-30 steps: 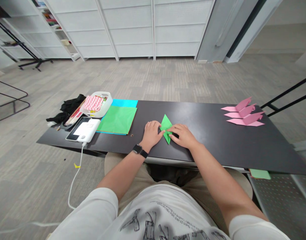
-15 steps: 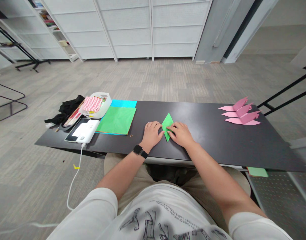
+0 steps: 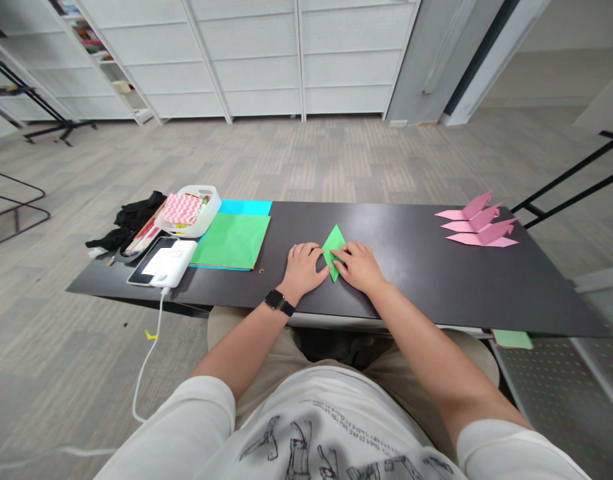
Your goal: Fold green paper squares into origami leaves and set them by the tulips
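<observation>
Green paper, folded into a slim diamond (image 3: 335,239), lies on a dark tabletop (image 3: 406,267) between a seated person's two bare hands, one long point facing away from the body. The left hand (image 3: 303,270) rests at the diamond's left side, palm down, fingers close together and thumb reaching out to the paper's lower left edge. The right hand (image 3: 359,268) comes in from the other side, curved, its index finger and thumb set slightly apart on the paper. Whether either hand pinches the sheet or merely presses it, one cannot tell. A black watch (image 3: 275,299) circles the left wrist.

Toward the table's left end sits a stack of green sheets (image 3: 231,241), with blue paper (image 3: 246,207) showing from beneath. Just beside it stands a white basket (image 3: 211,215) holding a pink-and-white zigzag-patterned item (image 3: 182,209); nearer the person lies a white device (image 3: 174,264) with a white cable (image 3: 149,360) running down past the table edge. Black cloth (image 3: 139,213) is bunched at the far left. Well apart, near the right end, three pink folded-paper birds (image 3: 479,222) line up closely, wings raised. White cabinets (image 3: 261,60) fill the background beyond a grey patterned floor (image 3: 306,157).
</observation>
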`<state>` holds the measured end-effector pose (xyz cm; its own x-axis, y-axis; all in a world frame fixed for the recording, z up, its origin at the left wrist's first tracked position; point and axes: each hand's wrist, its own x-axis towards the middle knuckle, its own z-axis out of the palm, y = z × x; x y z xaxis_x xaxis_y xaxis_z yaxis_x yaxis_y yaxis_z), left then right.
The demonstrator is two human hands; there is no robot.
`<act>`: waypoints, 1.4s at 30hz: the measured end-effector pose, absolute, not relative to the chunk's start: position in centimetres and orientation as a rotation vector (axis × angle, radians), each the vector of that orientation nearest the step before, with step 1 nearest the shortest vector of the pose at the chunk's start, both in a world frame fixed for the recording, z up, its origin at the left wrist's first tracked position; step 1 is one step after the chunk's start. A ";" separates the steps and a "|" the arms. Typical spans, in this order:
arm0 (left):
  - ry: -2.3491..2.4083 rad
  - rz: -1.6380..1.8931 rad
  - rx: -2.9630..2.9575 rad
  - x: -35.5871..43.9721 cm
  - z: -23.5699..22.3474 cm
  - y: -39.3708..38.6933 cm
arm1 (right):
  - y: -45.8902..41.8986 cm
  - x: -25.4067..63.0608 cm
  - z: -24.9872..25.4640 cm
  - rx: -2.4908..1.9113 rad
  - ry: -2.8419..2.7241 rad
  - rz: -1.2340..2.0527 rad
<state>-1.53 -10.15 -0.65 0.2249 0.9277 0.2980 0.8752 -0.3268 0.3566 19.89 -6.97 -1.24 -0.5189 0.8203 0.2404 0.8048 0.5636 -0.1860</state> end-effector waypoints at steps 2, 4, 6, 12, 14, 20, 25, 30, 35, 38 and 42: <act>1.731 0.713 2.379 -1.5 -0.6 -10.2 | -6.9 19.9 -1.3 -1.331 -2.497 0.062; 1.689 0.724 2.400 -1.6 -0.6 -10.3 | -6.9 19.9 -1.4 -1.325 -2.494 0.055; 1.631 0.725 2.421 -1.6 -0.6 -10.3 | -6.9 19.8 -1.4 -1.322 -2.494 0.056; 1.470 0.702 2.452 -1.8 -0.5 -10.4 | -6.9 19.9 -1.4 -1.321 -2.490 0.080; 1.436 0.697 2.464 -1.8 -0.4 -10.5 | -6.9 19.9 -1.4 -1.324 -2.491 0.085; 1.369 0.661 2.477 -2.0 -0.3 -10.5 | -6.8 19.9 -1.7 -1.327 -2.483 0.091; 1.335 0.641 2.478 -2.0 -0.3 -10.4 | -6.8 19.9 -1.7 -1.310 -2.477 0.084; 1.336 0.627 2.472 -2.1 0.0 -10.4 | -6.8 19.9 -1.5 -1.311 -2.475 0.081; 1.336 0.659 2.459 -2.0 0.0 -10.5 | -6.9 19.9 -1.3 -1.325 -2.493 0.085; 1.353 0.696 2.443 -2.0 -0.2 -10.3 | -6.9 19.9 -1.2 -1.329 -2.502 0.084; 1.360 0.690 2.450 -1.9 -0.6 -10.2 | -6.9 19.8 -1.2 -1.337 -2.507 0.073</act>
<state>-1.90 -10.16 -0.57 0.4507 0.8476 0.2800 0.7265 -0.5305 0.4368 19.82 -6.94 -1.17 -0.5229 0.8190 0.2363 0.8038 0.5660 -0.1832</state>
